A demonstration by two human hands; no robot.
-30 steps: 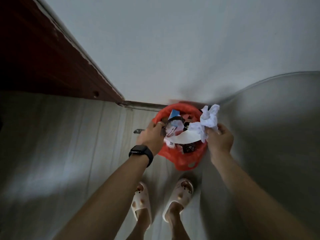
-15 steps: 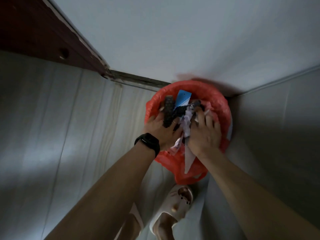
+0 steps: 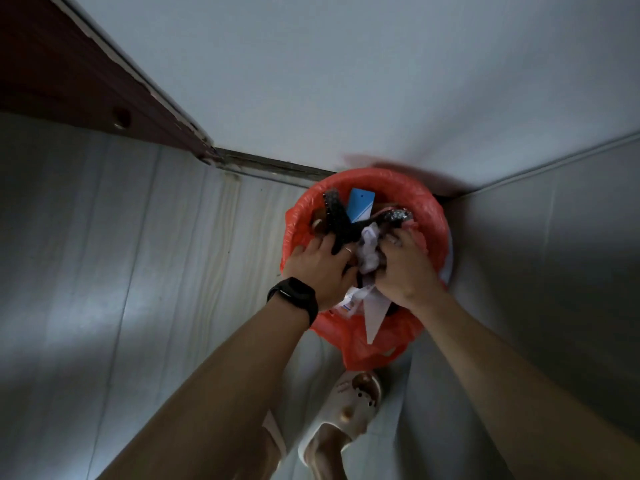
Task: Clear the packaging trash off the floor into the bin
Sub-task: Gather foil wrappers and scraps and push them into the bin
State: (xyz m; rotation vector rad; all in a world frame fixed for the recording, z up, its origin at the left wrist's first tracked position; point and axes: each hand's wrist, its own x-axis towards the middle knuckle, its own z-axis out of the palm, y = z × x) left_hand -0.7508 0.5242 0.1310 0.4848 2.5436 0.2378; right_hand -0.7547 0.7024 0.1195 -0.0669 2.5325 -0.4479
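The round bin with the red plastic bag stood in the corner against the pale wall, near the dark brown door. My cream slipper was just below it on the grey floor. A blue card tag and a black bumpy strip stuck up out of the full bin. My left hand pressed on the pile, fingers spread. My right hand had its grip closed round the crumpled white paper in the bin.
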